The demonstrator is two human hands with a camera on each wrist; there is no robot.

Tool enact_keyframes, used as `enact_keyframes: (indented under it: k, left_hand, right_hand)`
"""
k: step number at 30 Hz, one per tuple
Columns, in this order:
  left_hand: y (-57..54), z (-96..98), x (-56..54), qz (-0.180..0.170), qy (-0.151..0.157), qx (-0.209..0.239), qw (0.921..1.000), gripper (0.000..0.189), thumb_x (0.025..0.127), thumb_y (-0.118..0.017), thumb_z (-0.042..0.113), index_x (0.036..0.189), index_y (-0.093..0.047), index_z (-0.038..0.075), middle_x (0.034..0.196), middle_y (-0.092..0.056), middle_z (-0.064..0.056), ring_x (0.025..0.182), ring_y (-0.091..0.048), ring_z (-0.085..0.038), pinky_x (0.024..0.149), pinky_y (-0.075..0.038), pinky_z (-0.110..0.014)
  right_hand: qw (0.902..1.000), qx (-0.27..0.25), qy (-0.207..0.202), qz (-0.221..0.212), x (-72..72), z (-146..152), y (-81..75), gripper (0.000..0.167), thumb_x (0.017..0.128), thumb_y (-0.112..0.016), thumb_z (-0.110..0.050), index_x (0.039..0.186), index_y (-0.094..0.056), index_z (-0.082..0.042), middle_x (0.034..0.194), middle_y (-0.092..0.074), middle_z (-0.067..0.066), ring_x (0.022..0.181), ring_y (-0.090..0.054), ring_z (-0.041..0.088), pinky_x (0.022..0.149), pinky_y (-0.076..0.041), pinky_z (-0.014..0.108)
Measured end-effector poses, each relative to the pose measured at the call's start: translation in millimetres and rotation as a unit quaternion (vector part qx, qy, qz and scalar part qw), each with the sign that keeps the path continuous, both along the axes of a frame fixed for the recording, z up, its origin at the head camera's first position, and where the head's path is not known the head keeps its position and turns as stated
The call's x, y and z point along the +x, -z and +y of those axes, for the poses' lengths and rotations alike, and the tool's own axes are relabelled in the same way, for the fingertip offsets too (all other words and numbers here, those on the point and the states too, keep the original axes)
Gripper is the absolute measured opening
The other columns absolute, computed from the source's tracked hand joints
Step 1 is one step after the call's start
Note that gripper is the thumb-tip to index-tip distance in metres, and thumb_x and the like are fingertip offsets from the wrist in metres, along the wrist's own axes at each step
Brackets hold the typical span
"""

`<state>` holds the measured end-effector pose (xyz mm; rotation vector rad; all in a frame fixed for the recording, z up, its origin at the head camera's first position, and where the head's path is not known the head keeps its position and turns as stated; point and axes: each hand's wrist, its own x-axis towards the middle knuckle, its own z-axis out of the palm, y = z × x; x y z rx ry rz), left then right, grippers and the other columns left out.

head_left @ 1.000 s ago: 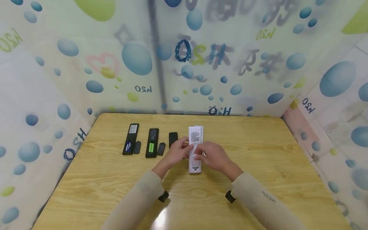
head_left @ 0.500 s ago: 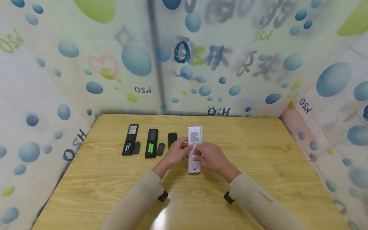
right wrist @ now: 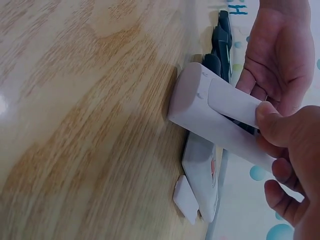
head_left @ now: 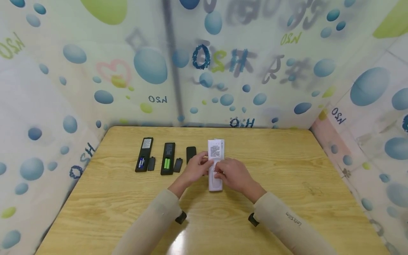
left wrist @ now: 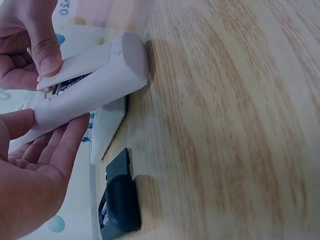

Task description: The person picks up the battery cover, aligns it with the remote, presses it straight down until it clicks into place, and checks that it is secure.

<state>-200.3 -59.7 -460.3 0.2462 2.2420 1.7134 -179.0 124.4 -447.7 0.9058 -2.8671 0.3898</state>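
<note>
A white remote control (head_left: 215, 150) is tilted over the table with its back up. My left hand (head_left: 196, 166) grips it from the left side, thumb on top and fingers beneath. My right hand (head_left: 234, 173) pinches the raised end of its white battery cover (left wrist: 85, 62). The cover's other end meets the rounded end of the remote. Through the gap under the cover, dark batteries (left wrist: 72, 84) show in the left wrist view. Another white remote (right wrist: 200, 162) lies below the held one, with a small loose white cover (right wrist: 186, 201) beside it.
To the left lie a black remote (head_left: 147, 150) with blue batteries, and another black remote (head_left: 169, 149) with green ones. Their loose covers, one cover (head_left: 151, 163) and another cover (head_left: 178, 165), lie beside them. A third black remote (head_left: 191, 153) is partly behind my left hand.
The battery cover has moved down toward the near end of the white remote, and the dark gap there has closed. My left hand stays in about the same place.
</note>
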Motion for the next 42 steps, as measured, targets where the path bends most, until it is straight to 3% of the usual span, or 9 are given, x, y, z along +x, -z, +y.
enact_keyframes:
  k: [19, 36, 42]
  left_hand:
    - [0.5, 0.8, -0.5, 0.004, 0.001, -0.007, 1.0000, 0.036, 0.100, -0.056, 0.022, 0.135, -0.053, 0.014, 0.127, -0.065, -0.016, 0.104, -0.067, -0.022, 0.077, -0.061, -0.035]
    - [-1.1, 1.9, -0.6, -0.001, 0.005, -0.008, 1.0000, 0.038, 0.101, -0.054, 0.019, 0.138, -0.051, 0.013, 0.129, -0.063, -0.018, 0.105, -0.068, -0.024, 0.077, -0.061, -0.035]
    - [-1.1, 1.7, -0.5, -0.001, 0.007, -0.007, 0.9999, 0.039, 0.101, -0.053, 0.020, 0.139, -0.050, 0.013, 0.130, -0.063, -0.018, 0.106, -0.067, -0.025, 0.078, -0.061, -0.035]
  right_hand:
    - [0.9994, -0.009, 0.019, 0.029, 1.4, 0.4, 2.4, 0.021, 0.081, -0.077, -0.037, 0.083, -0.063, -0.022, 0.082, -0.065, -0.011, 0.076, -0.049, 0.006, 0.067, -0.047, 0.021]
    - [0.9965, -0.031, 0.068, -0.037, 1.4, 1.4, -1.1, 0.027, 0.080, -0.078, -0.041, 0.082, -0.058, -0.023, 0.076, -0.060, -0.013, 0.069, -0.044, 0.005, 0.060, -0.040, 0.020]
    - [0.9942, -0.030, 0.096, -0.036, -0.9, 8.2, -4.8, 0.027, 0.082, -0.076, -0.042, 0.086, -0.060, -0.020, 0.076, -0.060, -0.006, 0.067, -0.046, 0.009, 0.057, -0.040, 0.023]
